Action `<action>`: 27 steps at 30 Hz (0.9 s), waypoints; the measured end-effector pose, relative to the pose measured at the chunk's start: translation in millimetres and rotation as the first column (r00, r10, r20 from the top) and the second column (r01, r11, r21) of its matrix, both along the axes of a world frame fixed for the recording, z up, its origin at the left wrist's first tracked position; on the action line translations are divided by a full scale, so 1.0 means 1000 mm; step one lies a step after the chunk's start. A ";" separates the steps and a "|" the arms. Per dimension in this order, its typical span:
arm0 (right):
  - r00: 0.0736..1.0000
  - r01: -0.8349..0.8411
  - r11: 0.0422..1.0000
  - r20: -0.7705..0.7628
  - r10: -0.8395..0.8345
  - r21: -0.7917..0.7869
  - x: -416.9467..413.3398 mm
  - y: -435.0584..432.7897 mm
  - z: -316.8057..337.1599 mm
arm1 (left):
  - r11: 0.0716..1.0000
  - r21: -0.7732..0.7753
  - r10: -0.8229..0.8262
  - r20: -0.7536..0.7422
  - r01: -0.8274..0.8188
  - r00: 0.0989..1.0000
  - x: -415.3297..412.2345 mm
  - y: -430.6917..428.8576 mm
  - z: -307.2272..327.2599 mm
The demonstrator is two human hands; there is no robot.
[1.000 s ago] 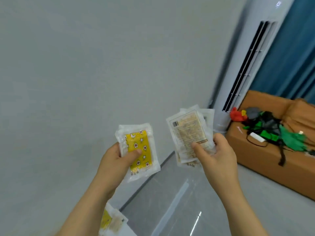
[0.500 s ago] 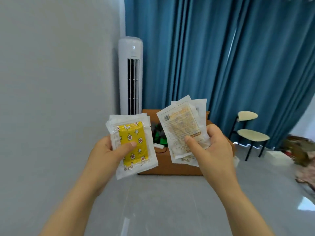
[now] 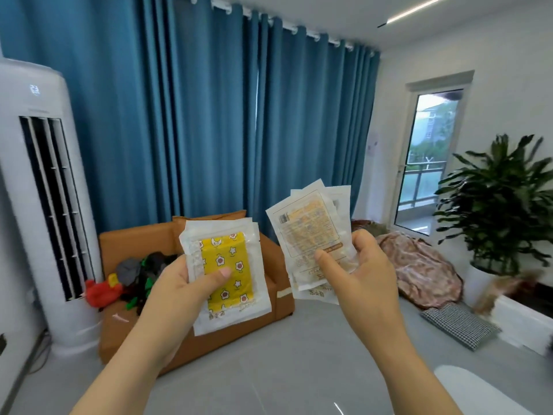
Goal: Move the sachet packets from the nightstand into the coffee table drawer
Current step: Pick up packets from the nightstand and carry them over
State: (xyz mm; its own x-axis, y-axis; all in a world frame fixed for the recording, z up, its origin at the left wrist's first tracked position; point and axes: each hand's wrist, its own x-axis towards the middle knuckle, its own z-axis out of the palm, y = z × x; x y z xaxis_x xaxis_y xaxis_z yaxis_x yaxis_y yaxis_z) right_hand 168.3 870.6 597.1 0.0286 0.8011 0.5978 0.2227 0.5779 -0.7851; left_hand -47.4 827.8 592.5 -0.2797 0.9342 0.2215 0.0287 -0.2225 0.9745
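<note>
Transit step, judging by the view: sachets are off the nightstand and in mid-air, neither nightstand nor coffee table drawer in frame. Left hand [image 3: 179,283] grips a clear-edged plastic sachet with a yellow star-and-egg print [image 3: 227,274], thumb pressed across its front, fingers behind. A second packet edge shows behind it. Right hand [image 3: 365,274] pinches a fanned bunch of white sachets with orange printed backs [image 3: 308,226], thumb on front; exact count can't be told. The two bunches sit side by side, apart, not touching.

Behind them are an orange-brown leather sofa [image 3: 134,241] with a heap of coloured items, a white tower air conditioner [image 3: 39,175], blue pleated curtains [image 3: 209,115] and a leafy potted plant [image 3: 502,205].

Next move likely: find the coffee table, then free one hand — both are full, so the drawer can't be pulled unless the sachets get merged into one grip or set on the worktop first. The slick fanned packets could slip during that handover.
</note>
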 end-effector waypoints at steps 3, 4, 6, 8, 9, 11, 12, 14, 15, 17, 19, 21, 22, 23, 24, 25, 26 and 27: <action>0.995 0.093 0.996 0.023 -0.092 -0.007 -0.005 0.021 0.004 | 0.994 0.006 -0.110 -0.028 0.110 0.994 -0.009 0.045 0.009; 0.990 0.136 0.991 0.036 -0.135 -0.006 -0.006 0.028 0.004 | 0.989 0.008 -0.151 -0.033 0.151 0.988 -0.010 0.060 0.011; 0.975 0.217 0.976 0.045 -0.217 -0.015 -0.004 0.044 -0.001 | 0.976 0.008 -0.216 -0.034 0.216 0.976 -0.009 0.090 0.012; 0.957 0.288 0.957 0.043 -0.287 -0.035 0.001 0.060 -0.007 | 0.964 -0.001 -0.266 -0.030 0.266 0.964 -0.002 0.118 0.009; 0.945 0.325 0.945 0.045 -0.323 -0.042 0.005 0.067 -0.010 | 0.956 -0.011 -0.293 -0.027 0.293 0.956 0.002 0.132 0.007; 0.920 0.390 0.920 0.053 -0.387 -0.048 0.013 0.082 -0.013 | 0.939 -0.031 -0.344 -0.031 0.343 0.938 0.012 0.159 0.003; 0.911 0.412 0.910 0.053 -0.410 -0.052 0.017 0.090 -0.014 | 0.931 -0.036 -0.365 -0.033 0.364 0.930 0.018 0.173 0.002; 0.896 0.444 0.894 0.039 -0.442 -0.061 0.028 0.108 -0.014 | 0.917 -0.035 -0.400 -0.044 0.398 0.916 0.031 0.203 0.001; 0.890 0.455 0.888 0.031 -0.454 -0.064 0.034 0.118 -0.015 | 0.910 -0.033 -0.414 -0.045 0.413 0.909 0.039 0.217 0.001; 0.877 0.481 0.874 0.018 -0.481 -0.069 0.047 0.140 -0.018 | 0.895 -0.028 -0.447 -0.047 0.446 0.893 0.055 0.247 0.001; 0.858 0.514 0.855 0.010 -0.514 -0.073 0.062 0.166 -0.021 | 0.876 -0.028 -0.483 -0.053 0.482 0.874 0.073 0.277 0.000; 0.836 0.547 0.834 0.001 -0.548 -0.078 0.078 0.191 -0.023 | 0.857 -0.036 -0.515 -0.053 0.514 0.856 0.092 0.307 0.000; 0.824 0.565 0.821 0.001 -0.566 -0.081 0.086 0.204 -0.024 | 0.850 -0.042 -0.527 -0.054 0.525 0.848 0.102 0.322 0.000; 0.811 0.583 0.808 0.003 -0.585 -0.083 0.094 0.216 -0.025 | 0.842 -0.048 -0.540 -0.057 0.538 0.840 0.111 0.336 -0.001; 0.799 0.599 0.796 0.005 -0.601 -0.089 0.102 0.229 -0.026 | 0.834 -0.053 -0.552 -0.062 0.550 0.831 0.119 0.350 -0.002; 0.791 0.609 0.787 0.006 -0.612 -0.098 0.109 0.241 -0.027 | 0.829 -0.057 -0.560 -0.068 0.557 0.826 0.127 0.365 -0.002; 0.786 0.615 0.782 0.004 -0.618 -0.107 0.116 0.253 -0.028 | 0.824 -0.058 -0.566 -0.072 0.563 0.821 0.135 0.379 -0.003; 0.781 0.621 0.776 0.001 -0.625 -0.115 0.121 0.264 -0.030 | 0.817 -0.063 -0.576 -0.074 0.573 0.814 0.142 0.393 -0.004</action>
State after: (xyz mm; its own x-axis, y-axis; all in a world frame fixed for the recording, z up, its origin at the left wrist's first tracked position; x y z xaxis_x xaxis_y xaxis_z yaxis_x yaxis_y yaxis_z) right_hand 289.5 1135.0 567.4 0.5619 0.6574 0.5021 0.4770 0.2384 -0.8460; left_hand 94.1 1220.8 588.5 0.3289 0.9265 0.1827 -0.0097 -0.1901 0.9817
